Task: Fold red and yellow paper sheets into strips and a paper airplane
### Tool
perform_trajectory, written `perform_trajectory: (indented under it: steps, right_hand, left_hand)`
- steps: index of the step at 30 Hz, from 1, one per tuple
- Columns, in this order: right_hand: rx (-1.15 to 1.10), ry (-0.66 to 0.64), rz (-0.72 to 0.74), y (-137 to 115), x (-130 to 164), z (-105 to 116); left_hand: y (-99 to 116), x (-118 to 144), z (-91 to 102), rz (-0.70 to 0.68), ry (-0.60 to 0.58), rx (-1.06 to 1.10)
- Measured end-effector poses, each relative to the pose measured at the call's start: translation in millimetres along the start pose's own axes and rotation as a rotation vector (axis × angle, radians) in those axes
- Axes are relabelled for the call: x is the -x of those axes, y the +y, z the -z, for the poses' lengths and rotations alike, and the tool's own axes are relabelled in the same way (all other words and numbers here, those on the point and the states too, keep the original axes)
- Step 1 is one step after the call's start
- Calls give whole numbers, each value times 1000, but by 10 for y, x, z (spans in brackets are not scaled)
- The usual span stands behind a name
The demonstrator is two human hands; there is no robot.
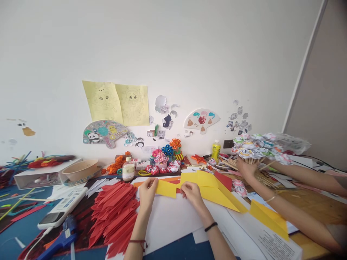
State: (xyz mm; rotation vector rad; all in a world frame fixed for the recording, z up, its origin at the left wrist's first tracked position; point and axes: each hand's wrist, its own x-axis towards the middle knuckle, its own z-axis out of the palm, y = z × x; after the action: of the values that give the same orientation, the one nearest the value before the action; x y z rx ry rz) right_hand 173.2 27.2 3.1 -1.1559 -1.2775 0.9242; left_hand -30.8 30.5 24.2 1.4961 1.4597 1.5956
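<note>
My left hand (148,191) pinches the left end of a small rectangular piece of yellow paper (166,188), held over white sheets (165,220). Just right of its free edge is my right hand (191,192), fingers curled together; whatever is between those fingertips, if anything, is hidden. Behind the right hand lies a large folded yellow sheet (211,187), with red and orange paper partly visible near it. To the left of my left hand rests a pile of folded red paper strips (115,213).
A co-worker's hand (247,169) grips a bunch of paper flowers (257,148) on sticks at right. At left lie a blue glue gun (63,236), a white power strip (63,207) and a beige bowl (80,170). A glue bottle (128,169) stands behind the red pile.
</note>
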Motion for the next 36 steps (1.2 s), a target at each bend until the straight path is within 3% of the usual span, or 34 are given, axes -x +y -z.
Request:
perform_trajectory:
  steps: [7,10,18,25,29,36]
  right_hand:
    - [-42,-56,28,-6,29,-30]
    - [-31,-70,85,-2,36,-19]
    - [-47,53,144,58,-26,48]
    - [-40,-11,171,8,12,17]
    - [-22,-76,214,-25,41,-13]
    - [36,6,219,18,17,-11]
  left_hand:
    - [68,32,-45,59,-54,157]
    - [75,46,-61,58,-104,131]
    - [53,48,-108,-40,-281,32]
    - [214,163,-145,-166,-465,-78]
    - [257,225,-196,-165,-527,-75]
    - [227,238,-226,-147,-549,-92]
